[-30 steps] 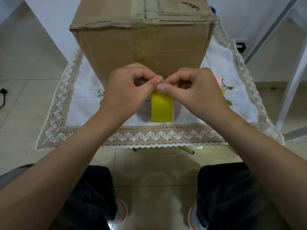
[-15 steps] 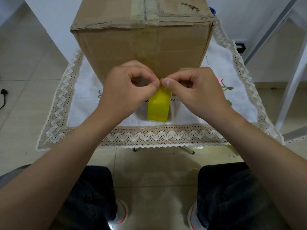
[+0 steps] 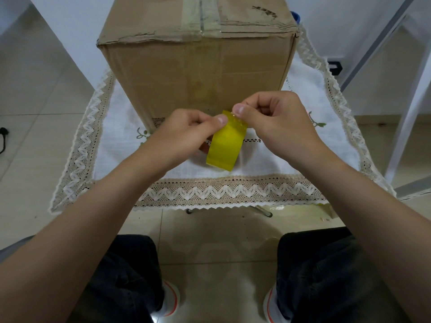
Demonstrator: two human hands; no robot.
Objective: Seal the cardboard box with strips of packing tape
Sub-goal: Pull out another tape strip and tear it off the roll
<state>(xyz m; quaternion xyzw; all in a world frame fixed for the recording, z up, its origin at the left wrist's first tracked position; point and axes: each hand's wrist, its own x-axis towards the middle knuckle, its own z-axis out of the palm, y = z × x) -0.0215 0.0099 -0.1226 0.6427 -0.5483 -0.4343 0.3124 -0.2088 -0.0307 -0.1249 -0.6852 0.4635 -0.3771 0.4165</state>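
Lace-edged tablecloth [image 3: 112, 145] covers the table; cardboard box [image 3: 196, 73] on it

Single head cam, wide-angle, pitched forward and down. Close on both hands at frame centre, box [image 3: 198, 66] just beyond, table [image 3: 233, 190] edge below, knees and floor along the bottom.
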